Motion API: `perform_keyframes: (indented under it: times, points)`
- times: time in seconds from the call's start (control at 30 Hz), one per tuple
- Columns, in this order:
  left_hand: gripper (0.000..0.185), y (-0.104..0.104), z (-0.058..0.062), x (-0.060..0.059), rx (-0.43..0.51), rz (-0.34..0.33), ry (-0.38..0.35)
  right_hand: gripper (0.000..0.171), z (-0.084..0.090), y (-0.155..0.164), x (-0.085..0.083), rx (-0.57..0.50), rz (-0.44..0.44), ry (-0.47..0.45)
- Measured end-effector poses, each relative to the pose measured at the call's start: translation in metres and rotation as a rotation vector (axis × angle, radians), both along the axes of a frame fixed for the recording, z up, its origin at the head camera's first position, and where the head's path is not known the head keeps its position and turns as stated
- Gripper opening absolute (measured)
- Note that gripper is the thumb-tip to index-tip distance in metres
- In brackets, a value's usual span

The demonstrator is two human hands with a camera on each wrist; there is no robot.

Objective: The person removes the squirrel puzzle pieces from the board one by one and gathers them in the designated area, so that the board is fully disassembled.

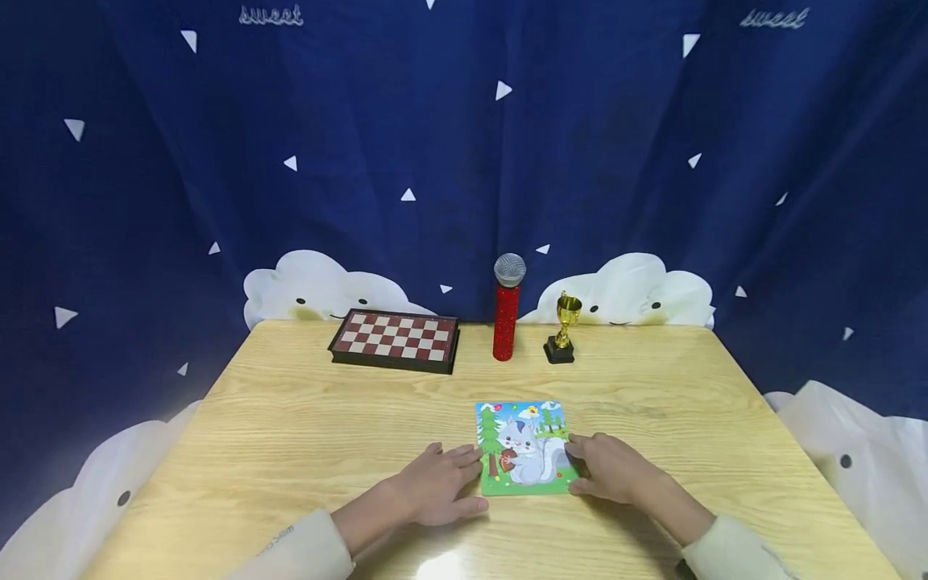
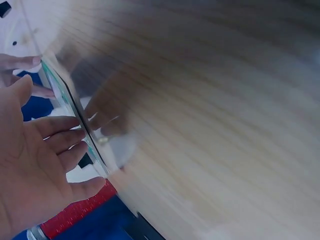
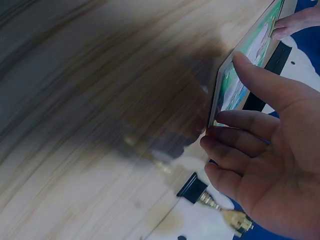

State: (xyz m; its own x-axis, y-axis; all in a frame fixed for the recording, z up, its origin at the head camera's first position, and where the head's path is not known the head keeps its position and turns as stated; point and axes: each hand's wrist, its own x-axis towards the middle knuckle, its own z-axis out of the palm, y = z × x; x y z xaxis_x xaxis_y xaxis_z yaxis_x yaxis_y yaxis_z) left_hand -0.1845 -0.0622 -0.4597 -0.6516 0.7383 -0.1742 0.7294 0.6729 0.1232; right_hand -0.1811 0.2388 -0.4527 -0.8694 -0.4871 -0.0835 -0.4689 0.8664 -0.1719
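Note:
A flat square picture board point(image 1: 524, 448) with a cartoon squirrel holding an acorn lies on the wooden table. Along its left edge my left hand point(image 1: 439, 486) rests with spread, fairly straight fingers, the fingertips right at the edge. My right hand point(image 1: 612, 469) is at the opposite edge, thumb near the lower corner and fingers higher up. In the left wrist view, the left palm point(image 2: 35, 165) shows, with the fingers reaching to the board's thin side. The right wrist view has the right thumb and fingers point(image 3: 245, 120) against the board's edge, gently bent.
Behind the board, a red glittery microphone point(image 1: 506, 314) stands upright. To its right is a small gold trophy cup point(image 1: 564, 326) on a black base. A checkered game board point(image 1: 395, 338) in a dark case lies at the back left. A blue curtain point(image 1: 464, 145) hangs behind the table point(image 1: 290, 435).

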Motion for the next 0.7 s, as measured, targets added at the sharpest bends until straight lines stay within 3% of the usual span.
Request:
perform_keyframes:
  times: [0.43, 0.7]
  points:
    - [0.069, -0.048, -0.002, -0.001, 0.074, 0.121, -0.022, 0.062, -0.003, -0.057, -0.01, -0.003, 0.014, 0.009]
    - [0.069, -0.066, 0.001, -0.001, 0.081, 0.173, -0.05, 0.063, -0.005, -0.079, -0.01, -0.009, 0.031, 0.03]
